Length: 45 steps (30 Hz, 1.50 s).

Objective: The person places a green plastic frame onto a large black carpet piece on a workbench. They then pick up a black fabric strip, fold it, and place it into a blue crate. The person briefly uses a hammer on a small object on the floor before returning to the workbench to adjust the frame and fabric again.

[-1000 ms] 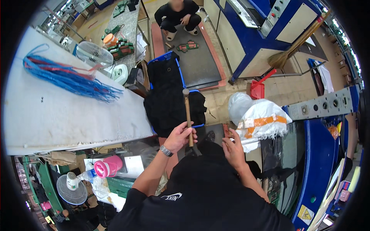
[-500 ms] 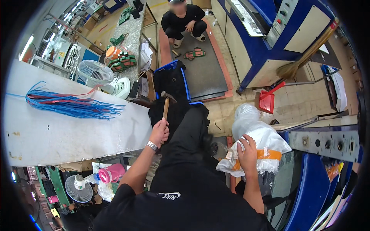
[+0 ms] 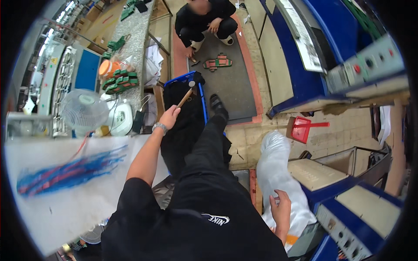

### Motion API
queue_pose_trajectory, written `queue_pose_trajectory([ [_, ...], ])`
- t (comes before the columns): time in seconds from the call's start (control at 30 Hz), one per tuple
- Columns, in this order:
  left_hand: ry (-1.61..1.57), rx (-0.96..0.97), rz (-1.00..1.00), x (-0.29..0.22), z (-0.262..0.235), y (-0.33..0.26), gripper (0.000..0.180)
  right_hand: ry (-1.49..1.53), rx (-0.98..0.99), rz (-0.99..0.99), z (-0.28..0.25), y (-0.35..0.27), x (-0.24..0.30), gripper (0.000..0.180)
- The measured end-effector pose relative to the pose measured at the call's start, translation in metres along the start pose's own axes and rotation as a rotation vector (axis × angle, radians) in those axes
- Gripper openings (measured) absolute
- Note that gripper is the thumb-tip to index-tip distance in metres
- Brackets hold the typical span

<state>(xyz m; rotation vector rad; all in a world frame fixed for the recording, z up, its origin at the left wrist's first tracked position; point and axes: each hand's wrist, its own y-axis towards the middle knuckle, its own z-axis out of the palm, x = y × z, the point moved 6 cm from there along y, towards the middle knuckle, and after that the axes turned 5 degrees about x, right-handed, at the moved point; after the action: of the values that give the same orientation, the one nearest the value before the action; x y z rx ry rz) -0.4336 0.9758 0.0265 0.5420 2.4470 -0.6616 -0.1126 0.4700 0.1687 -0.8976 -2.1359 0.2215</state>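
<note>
My left hand point(image 3: 169, 117) grips the wooden handle of a hammer point(image 3: 188, 93), whose dark head points away over a blue crate point(image 3: 201, 93) filled with black material. A watch sits on that wrist. My right hand point(image 3: 281, 209) hangs low at my side, fingers loosely curled, touching a large white plastic bag point(image 3: 274, 169) standing on the floor. My black-trousered leg point(image 3: 209, 139) steps forward next to the crate.
A white table point(image 3: 65, 204) with a bundle of blue and red cables point(image 3: 65, 172) lies at left, a fan point(image 3: 82, 111) behind it. A crouching person point(image 3: 204, 21) works on a grey mat point(image 3: 230, 78) ahead. Blue machines point(image 3: 348, 204) stand at right, with a red dustpan point(image 3: 300, 129).
I have stepped forward and the view has swung. My left hand carried the hammer ahead over the crate. My right hand slid down the white bag to my side.
</note>
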Motion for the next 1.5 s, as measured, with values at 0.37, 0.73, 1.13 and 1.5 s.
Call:
queue_pose_trajectory([
  [0.37, -0.431, -0.019, -0.285, 0.015, 0.058, 0.24, 0.032, -0.053, 0.385, 0.075, 0.08, 0.435, 0.113, 0.026],
  [0.73, -0.921, -0.383, -0.488, -0.011, 0.202, 0.412, 0.041, -0.266, 0.658, -0.271, 0.312, 0.804, 0.271, 0.039],
  [1.13, -0.911, -0.338, -0.489, 0.175, 0.33, 0.605, 0.038, -0.494, 0.911, -0.38, 0.541, 1.023, 0.201, 0.043],
  [1.5, -1.295, -0.328, -0.662, 0.221, 0.43, 0.674, 0.038, -1.069, 0.921, -1.178, 0.586, 1.103, 0.235, 0.034],
])
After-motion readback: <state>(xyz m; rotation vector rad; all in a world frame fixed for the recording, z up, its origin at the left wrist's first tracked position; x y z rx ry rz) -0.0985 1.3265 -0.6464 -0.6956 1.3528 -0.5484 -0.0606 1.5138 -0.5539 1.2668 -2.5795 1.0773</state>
